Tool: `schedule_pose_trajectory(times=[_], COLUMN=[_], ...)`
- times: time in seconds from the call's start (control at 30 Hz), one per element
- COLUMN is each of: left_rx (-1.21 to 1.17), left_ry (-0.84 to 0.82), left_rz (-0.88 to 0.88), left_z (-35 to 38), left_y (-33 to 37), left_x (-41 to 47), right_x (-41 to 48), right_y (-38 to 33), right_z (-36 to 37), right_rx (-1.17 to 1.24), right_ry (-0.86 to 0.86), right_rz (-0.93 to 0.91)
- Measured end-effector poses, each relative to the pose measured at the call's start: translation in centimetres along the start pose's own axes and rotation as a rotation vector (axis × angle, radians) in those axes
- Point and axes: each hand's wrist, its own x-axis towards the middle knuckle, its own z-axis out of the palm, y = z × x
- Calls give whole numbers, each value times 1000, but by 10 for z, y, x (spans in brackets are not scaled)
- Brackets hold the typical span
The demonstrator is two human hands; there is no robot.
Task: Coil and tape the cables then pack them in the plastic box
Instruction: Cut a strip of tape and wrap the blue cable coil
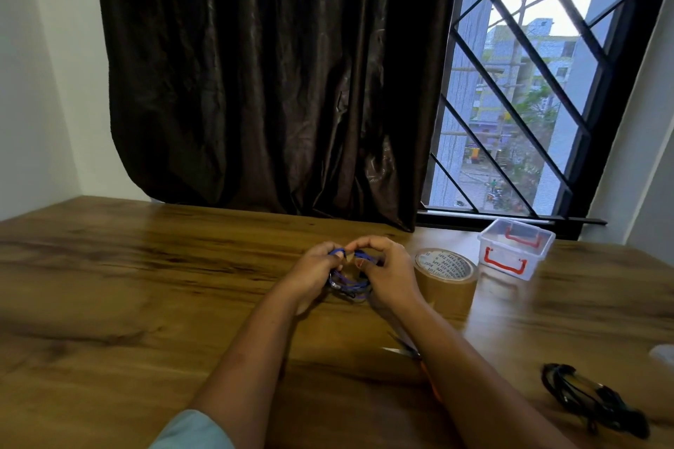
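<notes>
A small coil of blue cable (348, 279) sits between both hands over the middle of the wooden table (146, 284). My left hand (313, 275) grips the coil's left side with curled fingers. Gripping the right side is my right hand (388, 273), its fingertips meeting the left hand's above the coil. A roll of brown tape (446, 275) stands just right of my right hand. Behind it stands a clear plastic box (516, 248) with red clasps, its top open. A coiled black cable (591, 399) lies near the table's front right.
Scissors (405, 348) with an orange handle lie partly hidden under my right forearm. A dark curtain (273, 76) hangs behind the table, and a barred window (529, 84) is at the right. A pale object (663, 354) shows at the right edge.
</notes>
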Motion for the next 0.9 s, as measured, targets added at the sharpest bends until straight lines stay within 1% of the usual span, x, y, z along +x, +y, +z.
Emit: schedule_pose_trajectory(times=[0.13,0.33,0.53,0.8,0.9], left_rx=[-63,-165,-190,-29,91], left_ry=[-20,-55,-75,-96,-70], left_rz=[-33,-103,-98,-48,32], left_z=[1,1,5,4,4], left_y=[2,6,8,4,0], left_x=[-1,-5,-6,-4,-2], right_x=[1,2,2,2,2], right_y=[2,4,6,5,6], right_z=[0,-2,-4,-4,-4], right_rx=[-65,-90,-115,-103,-104], right_ry=[20,32,40,57,49], right_rz=[-30,-50,-51,-58,-53])
